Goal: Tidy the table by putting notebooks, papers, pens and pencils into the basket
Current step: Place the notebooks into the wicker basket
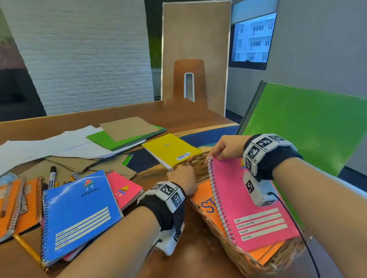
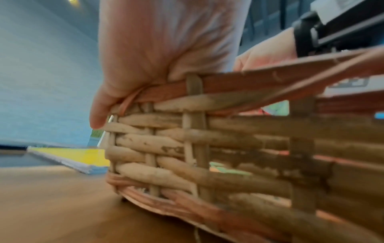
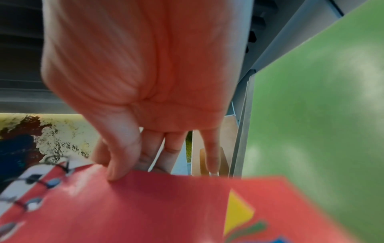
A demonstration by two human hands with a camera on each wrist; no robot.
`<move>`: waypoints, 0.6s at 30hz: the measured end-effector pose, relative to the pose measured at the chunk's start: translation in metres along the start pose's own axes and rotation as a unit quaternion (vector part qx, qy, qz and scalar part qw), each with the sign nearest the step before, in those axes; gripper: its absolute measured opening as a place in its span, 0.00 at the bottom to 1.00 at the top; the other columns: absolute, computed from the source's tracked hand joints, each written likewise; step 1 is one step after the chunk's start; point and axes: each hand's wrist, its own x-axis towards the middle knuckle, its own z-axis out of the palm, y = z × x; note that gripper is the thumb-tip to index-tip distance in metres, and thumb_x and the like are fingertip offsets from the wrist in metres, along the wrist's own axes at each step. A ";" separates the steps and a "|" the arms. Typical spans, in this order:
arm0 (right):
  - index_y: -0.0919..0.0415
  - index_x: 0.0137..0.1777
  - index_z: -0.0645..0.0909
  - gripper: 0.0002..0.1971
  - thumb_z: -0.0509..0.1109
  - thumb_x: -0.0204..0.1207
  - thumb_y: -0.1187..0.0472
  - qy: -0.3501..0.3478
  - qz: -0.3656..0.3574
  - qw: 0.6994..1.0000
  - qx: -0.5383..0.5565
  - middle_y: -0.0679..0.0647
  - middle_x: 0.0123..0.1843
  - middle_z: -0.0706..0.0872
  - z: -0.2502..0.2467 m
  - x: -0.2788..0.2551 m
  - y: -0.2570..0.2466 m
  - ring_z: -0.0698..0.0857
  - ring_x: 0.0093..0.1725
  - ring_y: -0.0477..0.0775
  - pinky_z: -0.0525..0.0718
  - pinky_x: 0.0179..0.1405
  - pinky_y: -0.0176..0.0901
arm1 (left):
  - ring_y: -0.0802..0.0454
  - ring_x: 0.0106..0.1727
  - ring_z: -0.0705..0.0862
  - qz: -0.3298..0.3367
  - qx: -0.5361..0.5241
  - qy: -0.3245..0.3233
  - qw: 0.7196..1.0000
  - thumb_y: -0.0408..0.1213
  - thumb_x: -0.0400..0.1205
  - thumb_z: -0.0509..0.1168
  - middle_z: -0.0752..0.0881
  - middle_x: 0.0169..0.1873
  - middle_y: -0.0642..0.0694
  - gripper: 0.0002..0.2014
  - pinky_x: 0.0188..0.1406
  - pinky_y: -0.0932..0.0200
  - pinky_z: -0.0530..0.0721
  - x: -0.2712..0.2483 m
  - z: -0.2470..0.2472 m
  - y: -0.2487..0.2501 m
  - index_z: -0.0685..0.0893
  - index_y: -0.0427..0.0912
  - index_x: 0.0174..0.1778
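A wicker basket [image 1: 231, 250] [image 2: 228, 164] sits at the table's near right. Inside lie an orange notebook [image 1: 208, 203] and, on top, a large pink spiral notebook [image 1: 250, 205] [image 3: 145, 210]. My right hand [image 1: 225, 147] [image 3: 145, 82] pinches the pink notebook's far top edge, thumb on the cover. My left hand [image 1: 183, 178] [image 2: 158, 57] grips the basket's far left rim, fingers curled over it. A tall green folder [image 1: 308, 133] [image 3: 315, 106] leans in the basket behind the notebooks.
To the left lie a blue spiral notebook [image 1: 78, 215], a small pink one [image 1: 124, 190], orange notebooks [image 1: 11, 207], pens [image 1: 52, 174], a pencil [image 1: 29, 250], brown and white papers [image 1: 59, 148], a green folder [image 1: 115, 139] and a yellow notepad [image 1: 170, 150]. A chair [image 1: 189, 79] stands beyond the table.
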 end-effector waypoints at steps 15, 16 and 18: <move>0.53 0.72 0.76 0.25 0.73 0.74 0.63 -0.104 0.022 0.994 0.020 0.47 0.69 0.80 0.067 0.021 -0.001 0.77 0.69 0.47 0.68 0.61 0.34 | 0.41 0.59 0.81 0.026 -0.090 0.035 0.995 0.34 0.78 0.60 0.85 0.54 0.41 0.12 0.59 0.46 0.81 0.007 0.004 -0.009 0.85 0.41 0.53; 0.54 0.72 0.76 0.25 0.73 0.74 0.64 -0.110 0.020 0.993 0.025 0.48 0.69 0.81 0.067 0.019 -0.002 0.77 0.69 0.46 0.68 0.60 0.33 | 0.42 0.58 0.81 0.031 -0.088 0.038 0.995 0.34 0.78 0.60 0.85 0.54 0.42 0.12 0.59 0.46 0.81 0.006 0.003 -0.009 0.86 0.41 0.53; 0.55 0.72 0.76 0.25 0.73 0.74 0.65 -0.102 0.014 0.994 0.023 0.48 0.70 0.81 0.070 0.017 -0.004 0.77 0.68 0.46 0.68 0.60 0.33 | 0.42 0.58 0.81 0.041 -0.098 0.057 0.993 0.33 0.78 0.59 0.85 0.53 0.42 0.12 0.61 0.45 0.79 0.004 0.002 -0.008 0.86 0.41 0.51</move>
